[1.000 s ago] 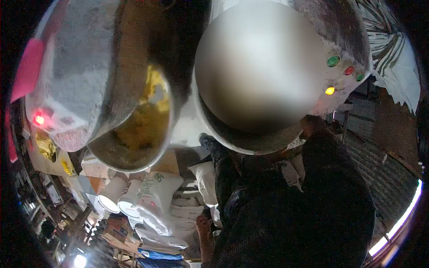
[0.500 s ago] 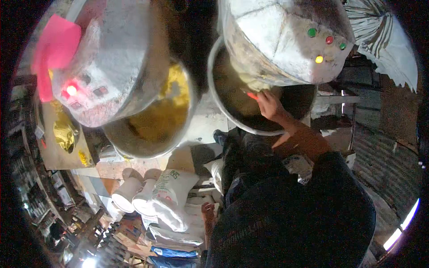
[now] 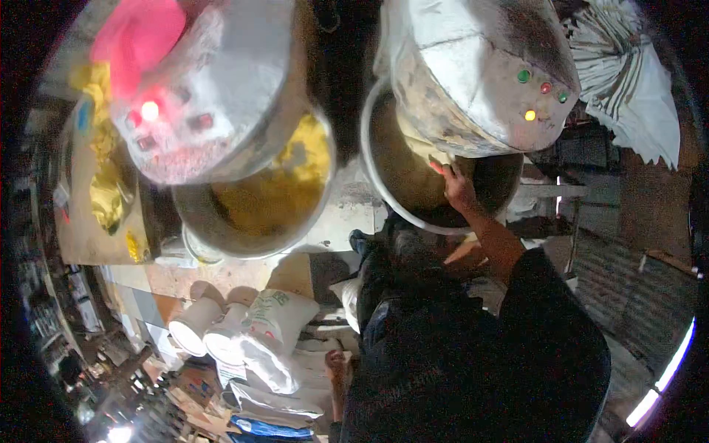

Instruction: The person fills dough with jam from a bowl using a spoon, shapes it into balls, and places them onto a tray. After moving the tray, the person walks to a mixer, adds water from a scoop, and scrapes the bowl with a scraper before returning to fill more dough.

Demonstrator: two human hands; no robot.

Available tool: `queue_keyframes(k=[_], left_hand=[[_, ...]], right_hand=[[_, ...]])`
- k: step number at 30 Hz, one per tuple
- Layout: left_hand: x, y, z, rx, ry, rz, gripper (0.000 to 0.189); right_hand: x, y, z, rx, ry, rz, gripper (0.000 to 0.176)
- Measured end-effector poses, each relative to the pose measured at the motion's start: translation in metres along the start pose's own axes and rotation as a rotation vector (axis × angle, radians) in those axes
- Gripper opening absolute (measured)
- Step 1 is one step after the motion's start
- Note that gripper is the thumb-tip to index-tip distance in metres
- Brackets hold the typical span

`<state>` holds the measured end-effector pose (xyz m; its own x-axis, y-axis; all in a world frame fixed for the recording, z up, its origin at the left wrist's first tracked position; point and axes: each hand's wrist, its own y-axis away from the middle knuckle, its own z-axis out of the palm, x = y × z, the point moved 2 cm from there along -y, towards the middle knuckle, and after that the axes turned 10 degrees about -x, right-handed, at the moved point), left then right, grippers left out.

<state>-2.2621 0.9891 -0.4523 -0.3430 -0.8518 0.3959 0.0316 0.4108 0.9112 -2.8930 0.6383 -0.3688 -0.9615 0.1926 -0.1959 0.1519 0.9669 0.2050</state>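
My right hand (image 3: 459,190) reaches over the rim of the right mixing bowl (image 3: 378,181), pinching a small orange-red tool (image 3: 437,168) whose far end I cannot make out. That tool is close to pale dough or batter (image 3: 425,144) under the mixer's head. The right mixer (image 3: 473,81) has green and red buttons and a lit yellow lamp. Low at my left side, my left hand (image 3: 336,360) hangs with its fingers curled, and nothing shows in them. White sacks are beside it.
A second mixer (image 3: 221,88) with a glowing red lamp stands over a bowl (image 3: 329,199) of yellow mixture. A pink scoop-like piece (image 3: 140,44) is on it. White buckets (image 3: 196,325) and a white sack (image 3: 284,310) stand on the floor. A board (image 3: 81,229) holds yellow wrapping.
The view has shifted slightly. My right hand remains over the right bowl with the orange-red tool, its fingers turned a little. My left hand still hangs at my side.
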Motion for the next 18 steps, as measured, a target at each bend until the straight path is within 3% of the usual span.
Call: queue_keyframes(k=[1,2,3,4,5,7,8,9,10,12,13,14,16,17,18], left_hand=[[0.018,0.008,0.002,-0.030,0.299,0.053,0.033],[0.026,0.016,0.002,-0.056,0.598,0.099,0.033],[0.014,0.009,0.001,-0.061,0.620,0.082,0.033],[-0.016,-0.008,-0.001,-0.008,0.200,0.282,0.028],[-0.034,-0.012,0.008,0.045,-0.225,0.468,0.024],[-0.008,0.022,0.027,0.106,0.154,0.268,0.018],[0.032,0.048,0.040,0.165,0.352,0.185,0.015],[0.016,0.048,0.022,0.152,-0.433,0.406,0.013],[-0.001,0.056,0.026,0.166,-0.415,0.401,0.013],[-0.028,0.051,0.030,-0.002,-0.831,-0.163,0.020],[-0.036,0.051,0.036,0.004,-0.828,-0.168,0.020],[-0.046,0.055,0.045,0.017,-0.545,-0.147,0.020],[-0.062,0.071,0.058,0.037,0.004,-0.103,0.021],[-0.068,0.077,0.060,0.049,0.275,-0.074,0.022],[-0.065,0.076,0.063,0.057,0.551,-0.034,0.022]], right_hand=[[0.000,0.002,-0.006,0.176,0.054,-0.113,0.047],[0.004,0.003,-0.006,0.156,0.073,-0.125,0.047],[0.013,0.002,-0.001,0.085,0.050,-0.028,0.046],[0.021,-0.001,0.003,0.017,0.028,0.068,0.045],[0.021,-0.004,-0.005,0.085,0.038,0.052,0.039],[0.040,-0.017,0.013,0.072,0.123,0.041,0.036],[0.055,-0.026,0.032,0.077,0.194,0.048,0.033],[0.077,-0.047,0.068,0.407,0.265,0.021,0.035],[0.074,-0.061,0.075,0.407,0.265,-0.002,0.035],[0.041,-0.086,0.094,0.527,0.636,-0.014,0.041],[0.022,-0.091,0.093,-0.195,0.410,0.301,0.042],[0.019,-0.102,0.104,-0.200,0.408,0.302,0.042],[0.001,-0.116,0.098,0.223,0.451,0.186,0.028],[-0.002,-0.100,0.078,0.022,0.089,0.187,0.059],[0.009,-0.084,0.087,0.033,0.086,0.196,0.059]])
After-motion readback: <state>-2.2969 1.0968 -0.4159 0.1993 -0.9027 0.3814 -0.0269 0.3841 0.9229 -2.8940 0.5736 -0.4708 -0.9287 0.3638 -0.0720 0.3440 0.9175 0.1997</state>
